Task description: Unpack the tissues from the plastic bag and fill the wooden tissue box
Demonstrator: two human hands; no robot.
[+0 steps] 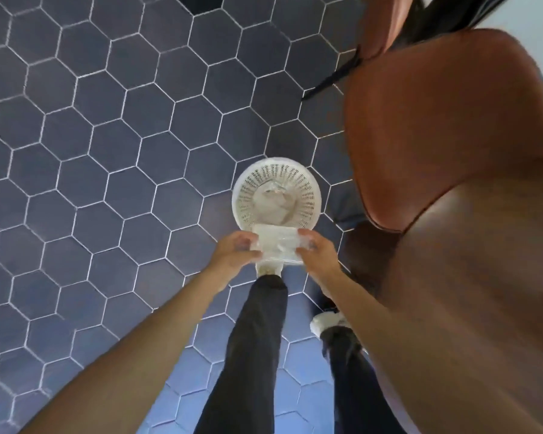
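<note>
While I stand over the floor (76,151), my left hand (232,255) and right hand (318,253) each pinch an end of the tissue pack (276,245), holding it taut between them, probably to tear the plastic just short of the white basket (245,195) beyond my fingers.

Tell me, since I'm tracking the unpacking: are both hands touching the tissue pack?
Touching. The head view shows the left hand and right hand gripping opposite ends of the tissue pack.
</note>
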